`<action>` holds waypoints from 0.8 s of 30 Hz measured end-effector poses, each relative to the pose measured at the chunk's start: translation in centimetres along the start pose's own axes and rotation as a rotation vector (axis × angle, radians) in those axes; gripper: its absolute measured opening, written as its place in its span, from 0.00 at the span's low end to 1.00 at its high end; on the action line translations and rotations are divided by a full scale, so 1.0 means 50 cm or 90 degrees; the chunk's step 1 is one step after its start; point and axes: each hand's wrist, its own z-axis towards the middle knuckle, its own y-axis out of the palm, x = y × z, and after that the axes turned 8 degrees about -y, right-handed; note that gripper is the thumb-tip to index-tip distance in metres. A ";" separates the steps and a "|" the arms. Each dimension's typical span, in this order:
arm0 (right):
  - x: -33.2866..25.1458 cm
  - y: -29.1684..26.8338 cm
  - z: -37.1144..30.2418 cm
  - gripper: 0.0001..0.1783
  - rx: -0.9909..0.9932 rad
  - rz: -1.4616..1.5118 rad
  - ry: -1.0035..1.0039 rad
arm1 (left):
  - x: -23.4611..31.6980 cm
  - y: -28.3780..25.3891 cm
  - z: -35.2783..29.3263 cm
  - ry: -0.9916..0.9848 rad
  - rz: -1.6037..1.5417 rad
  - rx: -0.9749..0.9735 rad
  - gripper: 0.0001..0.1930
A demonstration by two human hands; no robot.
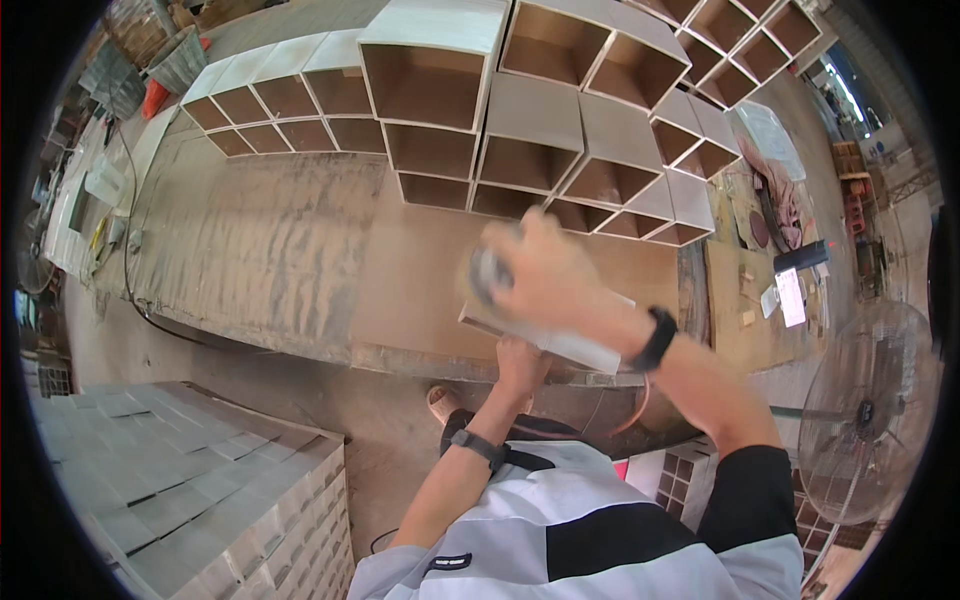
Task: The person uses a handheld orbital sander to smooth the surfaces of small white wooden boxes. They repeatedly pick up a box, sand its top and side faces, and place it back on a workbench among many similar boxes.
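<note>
My right hand [545, 265] is closed round a grey, round hand-held sander [490, 275], smeared by motion. It is over a white open box [590, 350] at the table's near edge, and the hand and forearm hide much of that box. Whether the sander touches the box I cannot tell. Lower down, my left hand [522, 366] grips the near side of the same box, its fingers partly hidden. An orange hose [640, 408] hangs below my right wrist.
White cubby boxes [530, 130] with brown insides stand stacked along the far side of the worktable [250, 240]. More pale boxes [170, 480] are piled at the lower left. A caged fan [865, 412] stands close on the right, near a lit phone [790, 297].
</note>
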 end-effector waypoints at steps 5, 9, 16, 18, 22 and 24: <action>0.002 -0.011 -0.028 0.19 -0.006 -0.022 0.002 | -0.012 -0.007 -0.016 -0.008 0.109 -0.077 0.18; 0.011 0.003 -0.023 0.21 0.041 -0.003 0.007 | -0.033 -0.009 -0.024 -0.017 0.106 -0.144 0.18; -0.036 0.021 -0.044 0.18 0.018 0.008 -0.059 | 0.006 0.015 -0.011 -0.094 -0.068 0.050 0.14; -0.018 0.009 -0.017 0.19 0.027 0.007 -0.002 | -0.030 -0.003 -0.019 0.026 0.158 -0.086 0.13; 0.080 -0.016 0.022 0.22 0.046 -0.046 0.077 | -0.044 0.001 -0.026 -0.008 0.177 -0.171 0.17; 0.070 -0.047 -0.003 0.24 0.091 -0.032 0.077 | -0.038 -0.008 -0.018 0.019 0.166 -0.126 0.18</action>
